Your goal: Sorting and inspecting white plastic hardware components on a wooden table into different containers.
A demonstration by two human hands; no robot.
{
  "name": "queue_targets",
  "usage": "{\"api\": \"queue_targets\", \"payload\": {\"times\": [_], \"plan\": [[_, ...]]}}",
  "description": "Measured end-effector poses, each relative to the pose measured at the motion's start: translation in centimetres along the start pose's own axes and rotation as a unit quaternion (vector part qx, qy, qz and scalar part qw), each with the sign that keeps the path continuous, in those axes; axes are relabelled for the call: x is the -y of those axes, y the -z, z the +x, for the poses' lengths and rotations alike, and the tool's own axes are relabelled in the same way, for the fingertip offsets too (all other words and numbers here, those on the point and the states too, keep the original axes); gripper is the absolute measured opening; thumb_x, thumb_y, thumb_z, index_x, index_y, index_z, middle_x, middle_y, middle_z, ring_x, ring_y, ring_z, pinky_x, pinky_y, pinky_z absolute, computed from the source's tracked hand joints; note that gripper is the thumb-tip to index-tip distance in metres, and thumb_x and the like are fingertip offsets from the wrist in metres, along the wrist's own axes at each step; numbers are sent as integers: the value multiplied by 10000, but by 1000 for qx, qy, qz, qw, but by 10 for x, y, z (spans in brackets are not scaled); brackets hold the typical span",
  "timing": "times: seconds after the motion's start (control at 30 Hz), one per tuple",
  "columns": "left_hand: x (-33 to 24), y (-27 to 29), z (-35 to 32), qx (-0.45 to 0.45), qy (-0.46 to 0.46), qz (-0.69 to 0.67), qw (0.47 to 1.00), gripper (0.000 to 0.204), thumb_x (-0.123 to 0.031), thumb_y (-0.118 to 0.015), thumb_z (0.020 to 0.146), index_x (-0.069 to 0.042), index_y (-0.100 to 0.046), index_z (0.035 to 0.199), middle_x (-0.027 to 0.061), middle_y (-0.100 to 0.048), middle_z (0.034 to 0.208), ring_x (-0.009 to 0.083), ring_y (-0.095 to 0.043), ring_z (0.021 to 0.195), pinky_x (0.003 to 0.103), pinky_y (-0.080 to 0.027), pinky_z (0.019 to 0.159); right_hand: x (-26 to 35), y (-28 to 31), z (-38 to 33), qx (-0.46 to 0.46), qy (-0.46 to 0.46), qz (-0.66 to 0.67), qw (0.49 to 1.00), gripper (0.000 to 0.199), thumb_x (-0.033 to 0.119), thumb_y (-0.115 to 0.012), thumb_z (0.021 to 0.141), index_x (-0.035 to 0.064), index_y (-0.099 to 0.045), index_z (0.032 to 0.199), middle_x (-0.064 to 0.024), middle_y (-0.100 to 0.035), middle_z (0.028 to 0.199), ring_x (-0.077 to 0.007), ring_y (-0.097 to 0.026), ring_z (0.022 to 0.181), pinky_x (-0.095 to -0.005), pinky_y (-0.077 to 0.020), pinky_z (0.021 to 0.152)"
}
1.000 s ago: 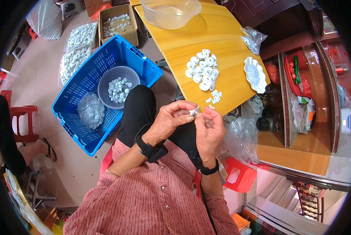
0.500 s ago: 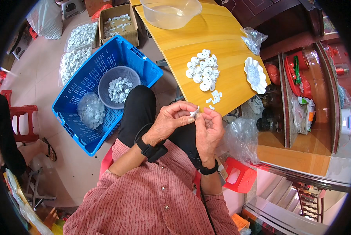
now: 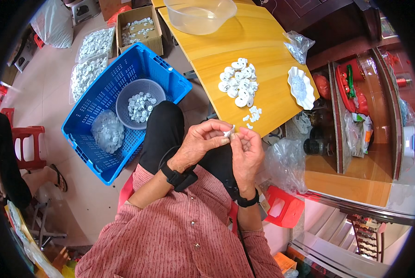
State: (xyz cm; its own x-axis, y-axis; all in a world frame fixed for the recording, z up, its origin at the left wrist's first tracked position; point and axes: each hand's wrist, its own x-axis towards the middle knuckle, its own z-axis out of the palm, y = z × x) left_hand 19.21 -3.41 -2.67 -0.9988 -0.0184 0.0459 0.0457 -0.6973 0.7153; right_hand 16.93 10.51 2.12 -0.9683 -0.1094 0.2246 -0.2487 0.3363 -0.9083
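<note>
My left hand point(image 3: 196, 144) and my right hand point(image 3: 245, 157) meet in front of me near the table's corner. Fingertips of both are pinched on a small white plastic part point(image 3: 228, 133), mostly covered by the fingers. Just beyond, on the yellow wooden table point(image 3: 207, 69), lies a pile of round white plastic parts point(image 3: 237, 83). Several tiny white pieces point(image 3: 253, 113) are scattered at its near side. A scalloped white dish point(image 3: 309, 95) to the right holds small, pale translucent bits.
A blue plastic crate point(image 3: 84, 123) at left holds a grey basket point(image 3: 121, 109) of white parts and a filled clear bag point(image 3: 108, 132). A translucent bowl point(image 3: 189, 21) stands at the table's far end. Trays point(image 3: 89, 74) and a cardboard box point(image 3: 156, 44) are on the floor.
The hands stay together with only slight finger movement, the white part still between them. A small pale spot now shows in the translucent bowl; I cannot tell if it is a thing or glare.
</note>
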Motion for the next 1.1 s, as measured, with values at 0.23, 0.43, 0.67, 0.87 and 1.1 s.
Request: {"api": "queue_targets", "payload": {"times": [0.23, 0.43, 0.67, 0.87, 1.1], "plan": [[1, 0, -1, 1, 2, -2, 1000, 233, 52, -691, 876, 23, -671, 1107, 112, -639, 1199, 181, -624, 1116, 325, -486, 1033, 6, -2, -2, 0, -31, 52, 998, 204, -18, -674, 904, -42, -589, 1087, -70, -674, 891, -87, -637, 773, -232, -529, 691], [1, 2, 0, 11, 10, -42, 999, 232, 33, -666, 907, 20, -659, 1138, 125, -641, 1212, 207, -634, 1117, 373, -521, 1009, 5, 3, 3, 27, -51, 95, 994, 196, -5, -660, 924, -38, -580, 1100, -71, -663, 926, -93, -637, 804, -225, -533, 716], [-3, 0, -1, 7, 26, -90, 996, 250, 17, -662, 917, 23, -646, 1167, 127, -660, 1185, 218, -647, 1101, 381, -547, 982, 15, 2, 3, 40, -79, 139, 986, 170, -22, -626, 946, -53, -554, 1097, -82, -638, 945, -104, -632, 823, -237, -564, 746], [1, 3, 0, 0, 14, -38, 999, 252, 24, -669, 909, 28, -647, 1159, 124, -657, 1189, 204, -649, 1093, 373, -545, 982, 8, -4, 3, 19, -59, 106, 992, 184, -4, -654, 933, -42, -565, 1090, -78, -653, 927, -102, -635, 797, -233, -548, 725], [-16, 8, 2, -47, 7, 23, 999, 228, 23, -683, 898, 23, -666, 1125, 100, -682, 1136, 187, -669, 1041, 347, -561, 941, -4, -9, 4, 15, -31, 73, 997, 185, 19, -672, 929, -39, -575, 1076, -75, -664, 902, -96, -633, 784, -238, -532, 705]]}}
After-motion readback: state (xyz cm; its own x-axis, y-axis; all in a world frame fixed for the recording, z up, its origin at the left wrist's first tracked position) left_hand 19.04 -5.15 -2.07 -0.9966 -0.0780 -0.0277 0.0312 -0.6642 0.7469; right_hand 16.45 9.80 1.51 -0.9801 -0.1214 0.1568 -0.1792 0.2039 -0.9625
